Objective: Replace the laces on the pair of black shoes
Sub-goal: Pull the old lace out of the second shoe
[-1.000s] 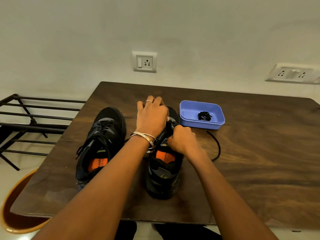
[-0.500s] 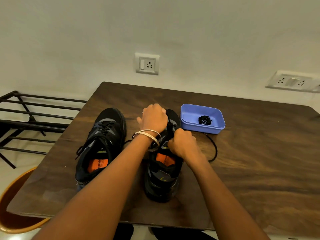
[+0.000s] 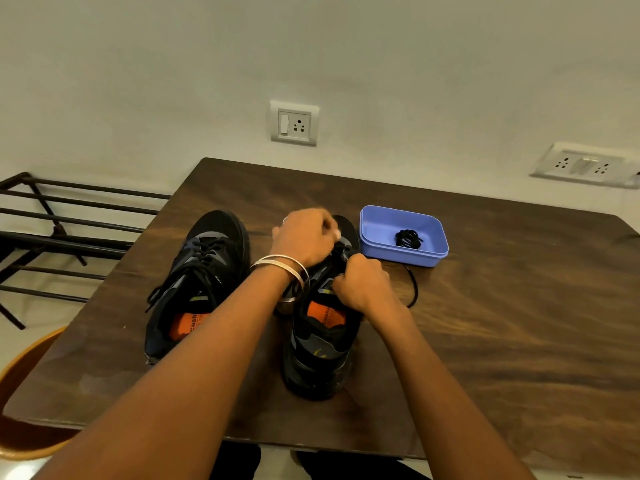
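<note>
Dark wood-grain table (image 3: 485, 341) stands against a pale wall (image 3: 173, 81) with two socket plates (image 3: 294, 123); I see a black metal rack (image 3: 69, 230) at left. Both shoes sit on it: my left hand (image 3: 304, 240) and right hand (image 3: 362, 287) pinch the lace (image 3: 412, 289) over the right shoe (image 3: 318, 351), just beside a blue tray (image 3: 381, 251).
</note>
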A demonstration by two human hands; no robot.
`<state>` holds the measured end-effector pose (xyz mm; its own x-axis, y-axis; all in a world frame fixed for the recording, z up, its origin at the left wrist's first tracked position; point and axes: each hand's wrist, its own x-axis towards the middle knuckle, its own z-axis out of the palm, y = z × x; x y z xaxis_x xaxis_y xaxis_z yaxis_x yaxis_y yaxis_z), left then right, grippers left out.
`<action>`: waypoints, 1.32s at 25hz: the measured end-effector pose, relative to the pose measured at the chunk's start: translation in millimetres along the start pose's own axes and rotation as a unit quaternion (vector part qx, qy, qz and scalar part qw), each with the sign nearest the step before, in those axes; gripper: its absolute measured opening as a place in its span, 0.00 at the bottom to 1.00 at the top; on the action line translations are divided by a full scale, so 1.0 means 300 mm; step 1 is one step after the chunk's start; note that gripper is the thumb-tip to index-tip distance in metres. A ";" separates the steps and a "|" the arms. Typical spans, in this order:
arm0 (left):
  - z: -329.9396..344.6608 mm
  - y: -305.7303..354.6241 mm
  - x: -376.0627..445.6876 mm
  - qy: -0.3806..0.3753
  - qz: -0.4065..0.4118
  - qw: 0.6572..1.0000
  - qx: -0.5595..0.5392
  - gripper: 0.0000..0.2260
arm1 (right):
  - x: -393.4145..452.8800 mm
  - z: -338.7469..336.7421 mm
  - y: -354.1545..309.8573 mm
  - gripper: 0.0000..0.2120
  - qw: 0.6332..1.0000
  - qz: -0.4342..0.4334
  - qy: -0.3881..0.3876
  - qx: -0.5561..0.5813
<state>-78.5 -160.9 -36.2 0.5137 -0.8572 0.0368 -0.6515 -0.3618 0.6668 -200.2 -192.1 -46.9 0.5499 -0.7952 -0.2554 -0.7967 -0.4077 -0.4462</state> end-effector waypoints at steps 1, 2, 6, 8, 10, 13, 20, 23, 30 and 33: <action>0.011 -0.001 -0.006 -0.025 0.013 0.995 0.095 0.06 | -0.001 0.003 0.001 0.11 1.000 0.001 0.004 0.007; 0.017 0.000 -0.009 -0.031 0.023 0.989 0.139 0.07 | -0.002 0.007 0.004 0.12 1.000 0.003 0.011 0.019; 0.035 0.005 -0.007 0.014 0.044 0.989 0.144 0.06 | -0.016 0.013 0.024 0.11 0.996 0.030 -0.007 0.084; 0.065 -0.003 -0.013 0.020 0.061 0.984 0.166 0.08 | -0.019 0.015 0.032 0.10 0.995 0.039 -0.024 0.090; 0.081 -0.016 -0.008 0.017 0.026 0.993 0.113 0.08 | -0.019 0.018 0.031 0.10 0.995 0.043 -0.028 0.090; 0.055 -0.003 0.008 0.025 -0.077 0.992 -0.100 0.10 | -0.014 0.022 0.025 0.11 0.994 0.045 -0.024 0.092; -0.057 0.110 -0.015 0.104 -0.052 0.740 -0.663 0.11 | 0.003 0.035 0.015 0.12 0.995 0.048 -0.013 0.087; -0.091 0.056 -0.006 0.104 -0.014 0.799 -0.592 0.09 | 0.010 0.041 0.014 0.15 0.996 0.058 -0.008 0.072; 0.027 -0.053 0.003 -0.034 0.088 0.991 0.092 0.09 | 0.004 0.046 -0.001 0.17 0.996 0.065 0.001 0.056; 0.051 -0.021 0.015 -0.014 0.050 0.990 0.132 0.07 | -0.002 0.045 0.001 0.16 0.997 0.061 0.006 0.048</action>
<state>-80.6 -168.1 -51.8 0.4260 -0.9019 0.0707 -0.8233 -0.3542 0.4435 -197.4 -185.6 -58.3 0.4470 -0.8414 -0.3037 -0.8293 -0.2625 -0.4933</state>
